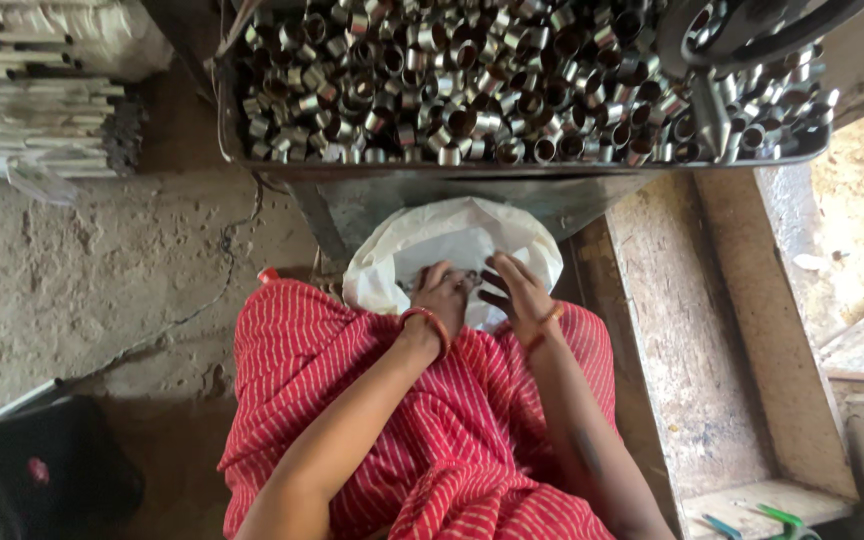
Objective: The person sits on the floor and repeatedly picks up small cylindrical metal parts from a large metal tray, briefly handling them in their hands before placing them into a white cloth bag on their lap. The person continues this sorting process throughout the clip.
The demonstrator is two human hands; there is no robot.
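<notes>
White sack (422, 240) (one) holds both hands, left hand (442, 297) fingers curled, right hand (517, 290) fingers spread loose.

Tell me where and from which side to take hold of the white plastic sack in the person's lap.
Grip the white plastic sack at its rolled-down rim on the far side, coming from above. The mouth lies open and upward, the rim is bunched into a graspable fold, and the left hand and right hand already fill the near part.

Dusty concrete floor (82, 270); worn wooden bench (692, 340); daylight at right.
</notes>
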